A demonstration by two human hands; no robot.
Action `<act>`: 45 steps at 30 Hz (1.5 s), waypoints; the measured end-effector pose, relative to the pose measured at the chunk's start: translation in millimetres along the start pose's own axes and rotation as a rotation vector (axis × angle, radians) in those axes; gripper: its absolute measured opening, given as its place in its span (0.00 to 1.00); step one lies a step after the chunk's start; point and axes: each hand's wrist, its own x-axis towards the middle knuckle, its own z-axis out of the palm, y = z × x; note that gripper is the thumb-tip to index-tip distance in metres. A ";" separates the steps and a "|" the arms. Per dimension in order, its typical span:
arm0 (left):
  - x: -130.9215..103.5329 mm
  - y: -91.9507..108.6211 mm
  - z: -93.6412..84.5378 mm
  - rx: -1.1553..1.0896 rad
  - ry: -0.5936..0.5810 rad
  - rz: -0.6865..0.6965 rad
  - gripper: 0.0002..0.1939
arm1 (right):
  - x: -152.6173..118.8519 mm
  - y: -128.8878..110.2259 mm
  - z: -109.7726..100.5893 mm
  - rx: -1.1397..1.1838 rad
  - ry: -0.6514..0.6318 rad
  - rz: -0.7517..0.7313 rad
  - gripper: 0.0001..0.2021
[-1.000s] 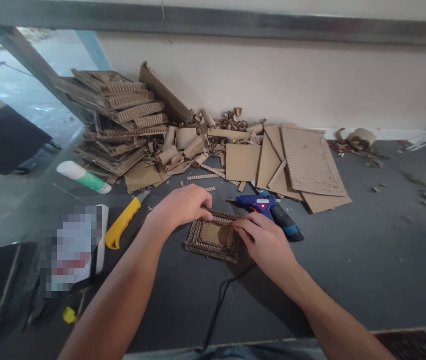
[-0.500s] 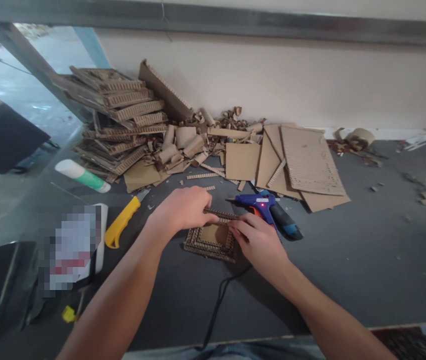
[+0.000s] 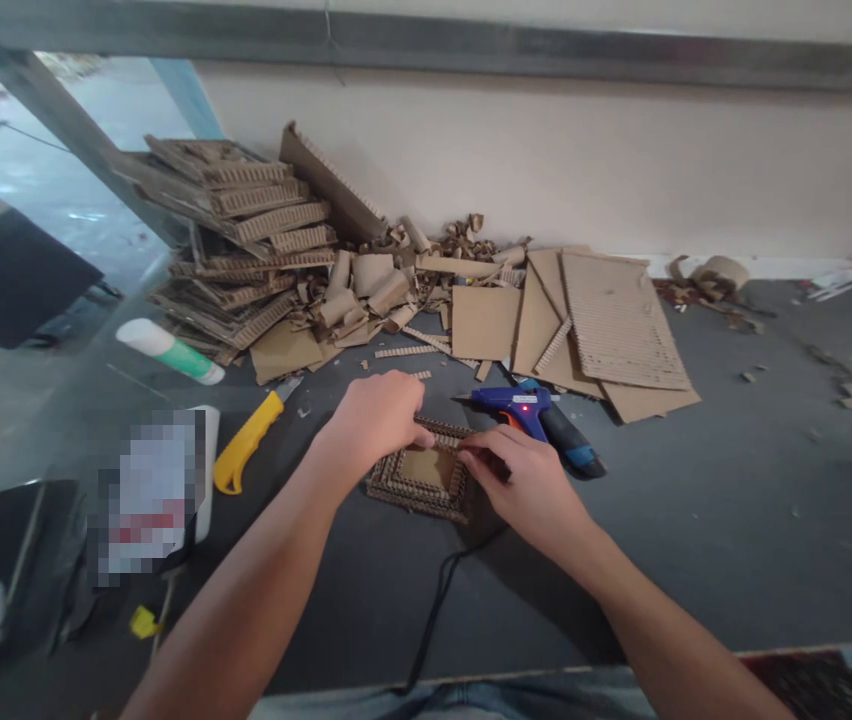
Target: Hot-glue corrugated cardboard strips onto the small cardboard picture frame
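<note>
On the dark tabletop in front of me lies a small stepped cardboard frame (image 3: 417,499), built of corrugated strips around a flat brown middle. My left hand (image 3: 375,418) is closed at its far left side, thumb and fingers gripping a corrugated cardboard strip (image 3: 447,441) along the far edge. At the strip's right end, the thumb and fingertips of my right hand (image 3: 522,472) pinch it against the frame. Just beyond my right hand rests a blue glue gun (image 3: 520,402) with a red light lit. My fingers hide both ends of the strip.
A yellow-handled saw knife (image 3: 247,445) and a glue stick (image 3: 169,350) lie to the left. Stacked cardboard frames (image 3: 246,220), scraps (image 3: 370,285) and a corrugated sheet (image 3: 625,320) line the wall. A black-and-blue tool (image 3: 576,440) sits by the glue gun; a black cord (image 3: 437,600) runs toward me.
My left hand has shifted slightly right and its fingers sit a little lower on the strip. My right hand stays at the strip's right end with small finger movement.
</note>
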 end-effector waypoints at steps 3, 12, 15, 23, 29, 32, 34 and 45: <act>-0.3 0.1 -1.1 -0.007 -0.015 0.002 0.18 | -1.3 1.2 -13.7 0.048 -0.136 0.087 0.04; 0.4 1.8 0.2 -0.050 -0.003 0.020 0.14 | -4.8 -3.8 -6.7 0.105 -0.114 0.207 0.06; 2.1 1.2 1.7 -0.083 -0.028 0.013 0.13 | -6.2 -9.3 1.1 0.117 -0.065 0.200 0.04; 2.3 1.0 -0.1 -0.083 -0.054 -0.009 0.15 | -9.4 -17.2 11.0 0.100 -0.025 0.174 0.02; 0.6 4.9 -0.4 -0.043 -0.044 0.018 0.15 | -11.2 -18.3 15.3 0.114 -0.045 0.236 0.02; -0.3 6.8 0.6 -0.024 -0.010 0.080 0.11 | -11.5 -16.0 18.5 0.121 -0.047 0.254 0.02; 0.2 7.1 1.6 -0.031 -0.006 0.087 0.11 | -10.8 -13.6 20.1 0.136 -0.058 0.244 0.02; 2.2 4.6 1.1 -0.062 -0.024 0.075 0.13 | -3.7 -0.1 -7.2 0.178 -0.320 -0.004 0.13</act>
